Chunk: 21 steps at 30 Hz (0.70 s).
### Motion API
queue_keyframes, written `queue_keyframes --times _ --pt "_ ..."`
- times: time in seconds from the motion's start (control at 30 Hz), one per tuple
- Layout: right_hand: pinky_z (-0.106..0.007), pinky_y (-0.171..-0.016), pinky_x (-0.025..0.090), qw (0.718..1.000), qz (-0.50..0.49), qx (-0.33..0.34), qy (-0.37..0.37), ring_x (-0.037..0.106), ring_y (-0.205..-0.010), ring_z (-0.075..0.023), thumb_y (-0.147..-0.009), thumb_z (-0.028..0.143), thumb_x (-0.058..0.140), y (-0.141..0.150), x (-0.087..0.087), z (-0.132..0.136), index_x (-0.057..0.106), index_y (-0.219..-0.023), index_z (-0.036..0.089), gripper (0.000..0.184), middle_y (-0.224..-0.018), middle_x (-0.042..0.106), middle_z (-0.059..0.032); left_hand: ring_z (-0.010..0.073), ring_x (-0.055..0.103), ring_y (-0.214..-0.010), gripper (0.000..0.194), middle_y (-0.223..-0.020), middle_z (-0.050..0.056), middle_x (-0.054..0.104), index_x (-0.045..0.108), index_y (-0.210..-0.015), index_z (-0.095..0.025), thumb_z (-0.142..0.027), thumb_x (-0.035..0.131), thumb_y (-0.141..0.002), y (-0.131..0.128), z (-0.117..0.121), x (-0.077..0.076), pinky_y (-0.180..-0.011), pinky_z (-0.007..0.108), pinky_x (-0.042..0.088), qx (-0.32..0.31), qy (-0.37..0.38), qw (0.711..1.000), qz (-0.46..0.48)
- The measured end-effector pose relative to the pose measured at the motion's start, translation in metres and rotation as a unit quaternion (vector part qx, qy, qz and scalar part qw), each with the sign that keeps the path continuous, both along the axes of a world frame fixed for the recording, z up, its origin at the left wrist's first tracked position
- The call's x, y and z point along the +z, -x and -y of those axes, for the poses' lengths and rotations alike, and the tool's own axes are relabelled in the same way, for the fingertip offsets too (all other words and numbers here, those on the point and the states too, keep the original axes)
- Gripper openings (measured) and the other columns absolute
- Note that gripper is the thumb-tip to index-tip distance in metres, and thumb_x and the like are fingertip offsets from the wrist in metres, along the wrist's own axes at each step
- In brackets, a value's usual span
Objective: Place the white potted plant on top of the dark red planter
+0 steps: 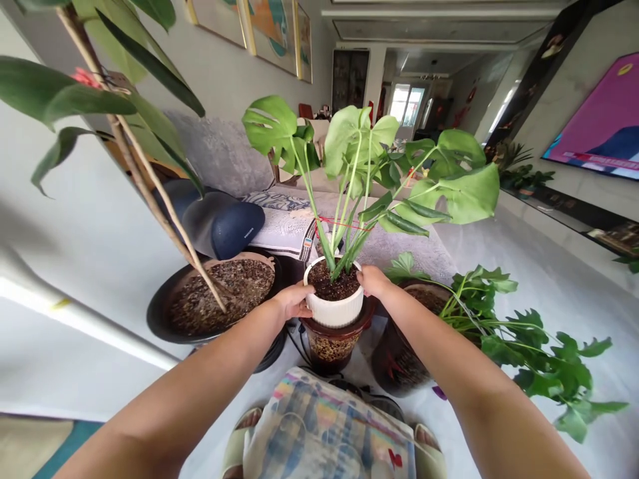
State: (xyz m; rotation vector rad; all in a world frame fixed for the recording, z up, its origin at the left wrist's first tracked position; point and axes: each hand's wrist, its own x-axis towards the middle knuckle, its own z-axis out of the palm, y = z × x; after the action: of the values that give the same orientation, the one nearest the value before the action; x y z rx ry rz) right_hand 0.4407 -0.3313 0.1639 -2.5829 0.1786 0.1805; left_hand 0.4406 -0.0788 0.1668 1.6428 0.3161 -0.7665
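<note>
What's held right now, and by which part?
The white plant pot, held at its rim on opposite sides: left hand on one side, right hand on the other. It sits atop a dark brown pot.

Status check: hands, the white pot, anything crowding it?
Left hand and right hand grip the white pot by its rim. Pot sits atop brown jar. Dark pots close by: one left, one right.
</note>
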Motion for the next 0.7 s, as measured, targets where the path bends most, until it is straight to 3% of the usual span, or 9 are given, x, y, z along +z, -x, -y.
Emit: queue_keyframes --times 0.13,0.27,0.37,0.43,0.53,0.6,0.63,0.7 --pt "-0.02 -0.053 0.048 1.0 0.006 0.003 0.01 0.062 -0.043 -0.0115 -0.109 0.035 0.045 0.006 0.001 -0.001 0.066 -0.105 0.013 0.031 -0.061 0.068 -0.0018 0.02 0.07 -0.073 0.025 -0.09 0.007 0.073 0.059 -0.117 -0.023 -0.028 0.059 -0.093 0.004 -0.005 -0.002 -0.096 0.046 0.056 0.002 -0.035 0.999 0.032" --pt "-0.023 -0.057 0.051 1.0 0.003 0.007 0.024 0.067 -0.046 -0.0149 -0.11 0.039 0.037 0.013 0.001 -0.003 0.068 -0.102 0.012 0.042 -0.062 0.07 -0.0045 0.0277 0.07 -0.107 0.043 -0.126 0.014 0.071 0.056 -0.133 -0.024 -0.036 0.062 -0.092 0.012 -0.007 0.003 -0.107 0.049 0.049 0.008 -0.048 0.995 0.085" --pt "-0.028 -0.071 0.055 0.999 0.025 0.002 0.048 0.077 -0.068 -0.0214 -0.11 0.038 0.038 0.021 0.008 -0.006 0.071 -0.101 0.011 0.044 -0.077 0.078 -0.0124 0.0306 0.058 -0.132 0.069 -0.148 0.02 0.057 0.038 -0.153 -0.019 -0.034 0.063 -0.091 0.025 -0.01 0.01 -0.114 0.046 0.042 0.03 -0.068 0.987 0.143" --pt "-0.032 -0.085 0.055 0.996 0.054 -0.005 0.067 0.078 -0.094 -0.027 -0.109 0.036 0.04 0.034 0.016 -0.008 0.072 -0.108 0.01 0.042 -0.098 0.08 -0.0191 0.0306 0.055 -0.134 0.081 -0.154 0.025 0.048 0.031 -0.158 -0.013 -0.032 0.066 -0.088 0.038 -0.016 0.013 -0.115 0.043 0.04 0.043 -0.095 0.974 0.199" --pt "-0.037 -0.098 0.051 0.991 0.101 -0.014 0.085 0.071 -0.117 -0.0312 -0.108 0.034 0.04 0.073 0.023 -0.011 0.064 -0.13 0.007 0.043 -0.122 0.074 -0.0246 0.0287 0.064 -0.103 0.07 -0.133 0.025 0.058 0.053 -0.141 -0.006 -0.037 0.069 -0.081 0.07 -0.035 0.01 -0.101 0.043 0.049 0.021 -0.151 0.927 0.344" --pt "-0.036 -0.099 0.05 0.987 0.133 -0.015 0.09 0.069 -0.12 -0.0302 -0.108 0.034 0.038 0.114 0.015 -0.014 0.058 -0.138 0.008 0.044 -0.132 0.07 -0.0242 0.0259 0.062 -0.089 0.041 -0.104 0.014 0.066 0.068 -0.11 -0.014 -0.044 0.068 -0.081 0.102 -0.054 0.002 -0.088 0.04 0.052 -0.028 -0.139 0.881 0.45" --pt "-0.035 -0.096 0.05 0.985 0.149 -0.013 0.09 0.071 -0.116 -0.0291 -0.108 0.033 0.036 0.138 0.006 -0.016 0.061 -0.133 0.01 0.042 -0.13 0.071 -0.0225 0.0244 0.06 -0.082 0.029 -0.089 0.009 0.065 0.068 -0.091 -0.019 -0.047 0.065 -0.084 0.121 -0.064 -0.004 -0.08 0.038 0.051 -0.053 -0.13 0.863 0.485" --pt "-0.033 -0.08 0.051 0.977 0.198 0.017 0.081 0.075 -0.089 -0.0265 -0.11 0.042 0.03 0.191 -0.023 -0.021 0.07 -0.099 0.018 0.047 -0.097 0.077 -0.0155 0.0211 0.054 -0.068 0.044 -0.068 0.003 0.054 0.049 -0.061 -0.023 -0.051 0.052 -0.095 0.16 -0.083 -0.02 -0.067 0.034 0.047 -0.082 -0.13 0.841 0.518"
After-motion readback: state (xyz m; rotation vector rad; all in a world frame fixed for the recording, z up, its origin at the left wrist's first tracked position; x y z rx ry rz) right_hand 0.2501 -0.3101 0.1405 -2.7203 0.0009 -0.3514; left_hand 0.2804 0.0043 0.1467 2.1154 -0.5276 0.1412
